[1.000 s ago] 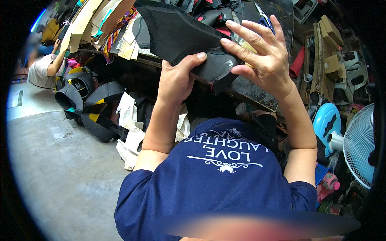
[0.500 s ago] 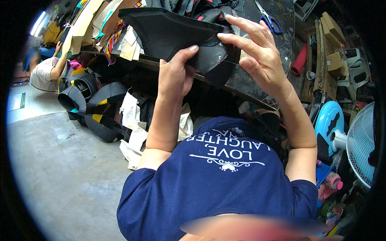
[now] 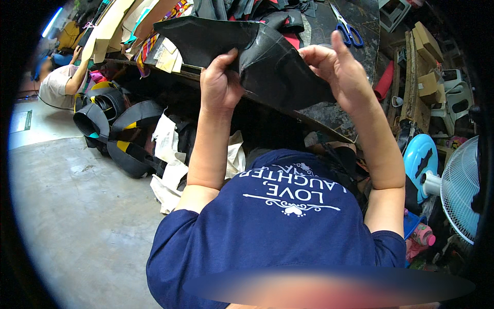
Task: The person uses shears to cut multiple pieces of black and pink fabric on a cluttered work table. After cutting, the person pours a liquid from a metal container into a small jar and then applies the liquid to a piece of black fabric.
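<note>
My left hand [image 3: 220, 82] grips a black sheet-like piece [image 3: 283, 67], its thumb lying on top and the other fingers hidden beneath. The piece spreads wide in front of me over the table's near edge. A seam or overlap runs across it near my left thumb. At its right edge, my right hand [image 3: 342, 74] has its fingers curled against the border and its thumb pointing up. Whether it also holds anything finer there is too small to see.
Blue-handled scissors [image 3: 347, 28] lie on the dark table [image 3: 360, 18] beyond my right hand. Black scraps [image 3: 242, 9] are heaped behind the piece. Black curved pieces [image 3: 123, 129] pile on the floor at left. A fan [image 3: 460, 190] stands right. Another person [image 3: 59, 85] works far left.
The right part of the black piece has unfolded and spread out to the right. My right hand has moved right and slightly down, its fingers going from stretched out to curled at the edge.
</note>
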{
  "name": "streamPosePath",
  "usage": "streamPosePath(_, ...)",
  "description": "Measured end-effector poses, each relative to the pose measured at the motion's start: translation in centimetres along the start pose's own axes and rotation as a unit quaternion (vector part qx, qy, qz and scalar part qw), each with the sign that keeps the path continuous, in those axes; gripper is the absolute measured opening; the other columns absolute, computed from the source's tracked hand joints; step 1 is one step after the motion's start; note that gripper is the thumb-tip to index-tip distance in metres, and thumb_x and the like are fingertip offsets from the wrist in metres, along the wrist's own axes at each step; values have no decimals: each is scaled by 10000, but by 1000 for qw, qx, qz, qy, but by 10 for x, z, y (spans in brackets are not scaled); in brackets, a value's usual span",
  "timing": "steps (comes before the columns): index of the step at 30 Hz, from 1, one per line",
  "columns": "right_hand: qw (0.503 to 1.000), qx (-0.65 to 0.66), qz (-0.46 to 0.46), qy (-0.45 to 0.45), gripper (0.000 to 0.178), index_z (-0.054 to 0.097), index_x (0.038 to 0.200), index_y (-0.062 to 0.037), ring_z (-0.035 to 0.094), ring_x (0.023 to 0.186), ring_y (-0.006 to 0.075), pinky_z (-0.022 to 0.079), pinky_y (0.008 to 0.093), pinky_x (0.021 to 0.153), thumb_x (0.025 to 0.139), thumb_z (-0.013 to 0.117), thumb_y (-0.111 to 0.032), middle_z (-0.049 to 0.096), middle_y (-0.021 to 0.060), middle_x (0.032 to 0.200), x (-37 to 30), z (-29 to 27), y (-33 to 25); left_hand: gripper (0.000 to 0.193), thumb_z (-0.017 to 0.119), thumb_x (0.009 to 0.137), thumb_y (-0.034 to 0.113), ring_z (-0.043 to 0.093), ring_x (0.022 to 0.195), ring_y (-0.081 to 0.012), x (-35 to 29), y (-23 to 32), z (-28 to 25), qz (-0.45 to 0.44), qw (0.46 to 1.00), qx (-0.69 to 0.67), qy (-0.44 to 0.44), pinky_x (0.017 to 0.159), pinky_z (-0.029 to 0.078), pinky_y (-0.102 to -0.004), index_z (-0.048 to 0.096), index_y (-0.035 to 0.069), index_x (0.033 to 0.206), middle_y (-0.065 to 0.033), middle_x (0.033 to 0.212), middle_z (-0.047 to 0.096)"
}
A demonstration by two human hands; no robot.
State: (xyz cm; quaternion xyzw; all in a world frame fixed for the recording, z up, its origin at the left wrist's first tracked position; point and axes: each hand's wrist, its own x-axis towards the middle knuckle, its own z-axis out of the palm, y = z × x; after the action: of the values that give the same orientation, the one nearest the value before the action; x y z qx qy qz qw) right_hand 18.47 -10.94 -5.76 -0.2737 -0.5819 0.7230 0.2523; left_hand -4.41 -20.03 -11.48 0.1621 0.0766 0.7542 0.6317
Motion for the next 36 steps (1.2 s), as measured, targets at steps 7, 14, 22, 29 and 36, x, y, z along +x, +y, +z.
streamPosePath(7, 995, -42, -92, 17, 870, 629, 1211, 29, 546, 1186, 222, 326, 379, 1103, 989, 130, -649, 648, 142, 1202, -13, 6, -9, 265, 488, 936, 61, 662, 1025, -324, -2, -4, 8, 75, 988, 76, 109, 961, 519, -471, 599, -90, 1123, -217, 1115, 663)
streamPosePath(14, 995, -32, -96, -12, 869, 595, 1264, 36, 499, 1271, 236, 286, 380, 1137, 992, 120, -639, 608, 160, 1289, -16, 3, -22, 243, 479, 956, 77, 673, 990, -312, -7, -10, 19, 100, 985, 77, 120, 934, 539, -436, 616, -102, 1047, -225, 1075, 672)
streamPosePath(22, 979, -122, -164, 21, 869, 578, 1295, 26, 420, 1357, 251, 205, 378, 1177, 988, 110, -639, 563, 157, 1352, -12, 13, -11, 242, 470, 971, 82, 666, 1003, -282, -4, -14, 23, 61, 994, 23, 86, 949, 526, -406, 617, -89, 1060, -211, 1084, 672)
streamPosePath(29, 919, -294, -262, -21, 941, 544, 1348, -7, 252, 1451, 286, 139, 459, 1187, 939, 77, -714, 311, 176, 1545, -13, 24, -4, 323, 403, 990, 121, 638, 1064, -311, 4, -21, 13, 20, 997, -70, 33, 1005, 481, -432, 604, -106, 1098, -236, 1132, 653)
streamPosePath(36, 946, -191, -261, 8, 982, 501, 1388, -25, 217, 1465, 275, 89, 434, 1199, 910, 35, -745, 298, 161, 1553, -5, 11, -9, 369, 360, 986, 122, 617, 1107, -344, 4, -21, 10, 4, 990, -141, -27, 1045, 448, -465, 591, -128, 1129, -268, 1178, 627)
